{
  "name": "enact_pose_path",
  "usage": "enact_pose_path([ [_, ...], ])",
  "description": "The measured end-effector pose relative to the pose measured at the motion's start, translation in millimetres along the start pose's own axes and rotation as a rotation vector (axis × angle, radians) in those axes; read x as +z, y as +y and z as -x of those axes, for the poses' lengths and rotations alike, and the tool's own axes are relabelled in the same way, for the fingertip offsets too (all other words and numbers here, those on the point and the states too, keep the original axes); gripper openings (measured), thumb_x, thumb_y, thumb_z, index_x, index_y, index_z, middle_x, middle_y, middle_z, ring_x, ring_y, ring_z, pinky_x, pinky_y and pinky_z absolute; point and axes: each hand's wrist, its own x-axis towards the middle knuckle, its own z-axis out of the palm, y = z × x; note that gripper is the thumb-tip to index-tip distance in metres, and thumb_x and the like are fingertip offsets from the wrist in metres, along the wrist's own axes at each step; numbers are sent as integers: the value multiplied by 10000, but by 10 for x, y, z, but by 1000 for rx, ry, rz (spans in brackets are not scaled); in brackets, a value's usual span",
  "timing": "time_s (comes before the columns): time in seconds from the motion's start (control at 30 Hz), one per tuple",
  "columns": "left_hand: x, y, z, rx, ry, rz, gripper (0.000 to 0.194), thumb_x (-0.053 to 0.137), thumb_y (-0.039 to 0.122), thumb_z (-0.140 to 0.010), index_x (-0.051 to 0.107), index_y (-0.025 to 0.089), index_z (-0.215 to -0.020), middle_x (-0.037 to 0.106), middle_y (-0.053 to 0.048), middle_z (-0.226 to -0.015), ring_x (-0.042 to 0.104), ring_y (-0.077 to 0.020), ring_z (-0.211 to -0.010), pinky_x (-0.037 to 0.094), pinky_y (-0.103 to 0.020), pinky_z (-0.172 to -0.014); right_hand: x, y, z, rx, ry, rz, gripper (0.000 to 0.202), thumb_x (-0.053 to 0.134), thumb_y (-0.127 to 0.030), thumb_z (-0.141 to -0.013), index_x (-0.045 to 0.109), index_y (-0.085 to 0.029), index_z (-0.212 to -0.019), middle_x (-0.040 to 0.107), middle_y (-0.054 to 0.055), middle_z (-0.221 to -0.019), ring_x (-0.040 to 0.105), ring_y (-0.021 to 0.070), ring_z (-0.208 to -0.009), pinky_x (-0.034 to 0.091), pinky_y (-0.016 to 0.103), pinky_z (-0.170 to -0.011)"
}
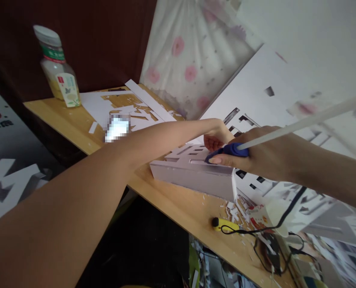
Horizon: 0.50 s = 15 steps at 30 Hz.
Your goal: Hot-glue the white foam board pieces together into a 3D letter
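Observation:
A blue hot glue gun (237,149) is in my right hand (266,146), whose fingers wrap round it. From its rear a long, pale glue stick (310,119) runs up to the right. The gun's front end is over the top of a white foam-board building model (192,180) with rectangular cut-outs. My left arm reaches across, and my left hand (218,134) is at the model's far side with its fingers curled. My right hand partly covers it, so anything it grips is hidden.
White boards with cut-out openings (256,108) lean at the right. Foam scraps (233,210), a yellow tool with a black end (226,225) and a black cord (292,206) lie near the table's front edge. A bottle (60,76) stands back left, near a blurred-out bright screen (117,128).

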Motion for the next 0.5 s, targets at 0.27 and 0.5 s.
enact_pose_path([
  [0.27, 15, 11, 38, 19, 38, 2, 175, 642, 346, -684, 603, 176, -697, 555, -25, -693, 575, -197, -843, 501, -351, -845, 26, 56, 141, 11, -59, 96, 909, 194, -932, -817, 793, -248, -801, 637, 67, -531, 546, 208, -452, 274, 304, -451],
  [0.5, 38, -241, 106, 66, 166, 240, 212, 727, 351, -657, 656, 231, -817, 627, -17, -786, 541, -223, -976, 458, -363, -922, 18, 11, 137, 29, -131, 54, 836, 210, -843, -890, 811, -263, -901, 683, 57, -596, 621, 214, -526, 357, 307, -497],
])
